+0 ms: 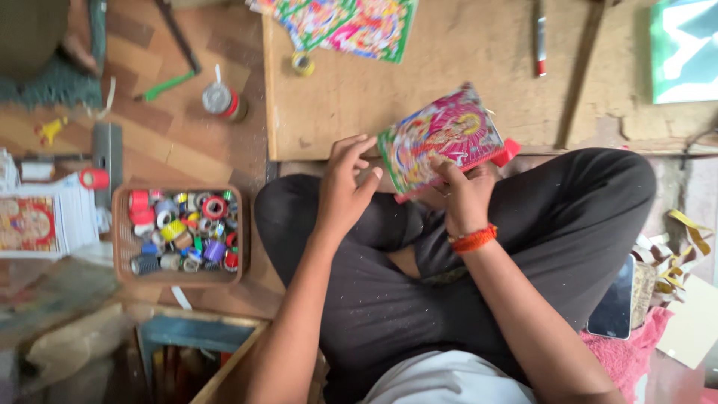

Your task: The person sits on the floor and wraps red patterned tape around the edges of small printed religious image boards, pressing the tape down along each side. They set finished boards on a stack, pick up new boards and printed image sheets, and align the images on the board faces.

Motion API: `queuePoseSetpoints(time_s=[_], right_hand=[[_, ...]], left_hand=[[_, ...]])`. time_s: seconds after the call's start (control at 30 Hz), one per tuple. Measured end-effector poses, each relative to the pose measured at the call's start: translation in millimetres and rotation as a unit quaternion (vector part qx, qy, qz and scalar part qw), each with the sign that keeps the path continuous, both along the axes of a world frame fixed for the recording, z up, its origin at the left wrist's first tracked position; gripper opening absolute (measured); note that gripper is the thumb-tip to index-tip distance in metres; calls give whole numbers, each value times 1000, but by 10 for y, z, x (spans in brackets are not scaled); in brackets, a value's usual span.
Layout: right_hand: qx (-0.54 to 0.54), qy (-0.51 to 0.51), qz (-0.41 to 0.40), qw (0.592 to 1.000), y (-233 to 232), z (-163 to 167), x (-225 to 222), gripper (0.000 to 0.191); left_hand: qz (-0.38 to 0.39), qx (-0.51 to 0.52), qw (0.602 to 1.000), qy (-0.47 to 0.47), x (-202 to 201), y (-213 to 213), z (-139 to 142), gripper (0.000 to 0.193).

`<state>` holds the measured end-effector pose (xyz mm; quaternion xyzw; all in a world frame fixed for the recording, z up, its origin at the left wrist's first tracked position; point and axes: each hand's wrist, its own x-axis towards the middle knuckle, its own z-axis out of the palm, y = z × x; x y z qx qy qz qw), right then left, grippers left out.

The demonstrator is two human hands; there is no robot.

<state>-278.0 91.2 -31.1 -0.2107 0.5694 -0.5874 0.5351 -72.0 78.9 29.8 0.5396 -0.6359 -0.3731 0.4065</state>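
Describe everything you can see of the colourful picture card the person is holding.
The picture card is a flat rectangle, seemingly paper or thin board, printed with a bright pink, red, green and yellow figure design. It is tilted, over the lap at the wooden board's edge. The right hand grips its lower edge; the left hand is beside its left edge, contact unclear.

Beyond my hands lies my wooden work board [449, 75], carrying a yellow tape roll [303, 63], colourful printed sheets [348, 26] and a marker [540, 37]. Left of my left hand [344, 187], a basket of tape rolls [179, 233] sits on the wooden floor [172, 142].
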Motion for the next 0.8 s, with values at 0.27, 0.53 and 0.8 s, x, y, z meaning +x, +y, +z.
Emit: queuePoseSetpoints(time_s=[0.27, 0.53, 0.8], right_hand=[[-153, 286, 185, 928, 151, 1074, -655, 17], [-208, 496, 291, 791, 420, 1608, -816, 19], [-212, 567, 284, 743, 534, 1609, -889, 22]], left_hand=[[-23, -204, 978, -27, -417, -136, 711, 24], [-142, 148, 937, 283, -663, -40, 572, 27], [101, -60, 909, 399, -1015, 493, 510, 32]])
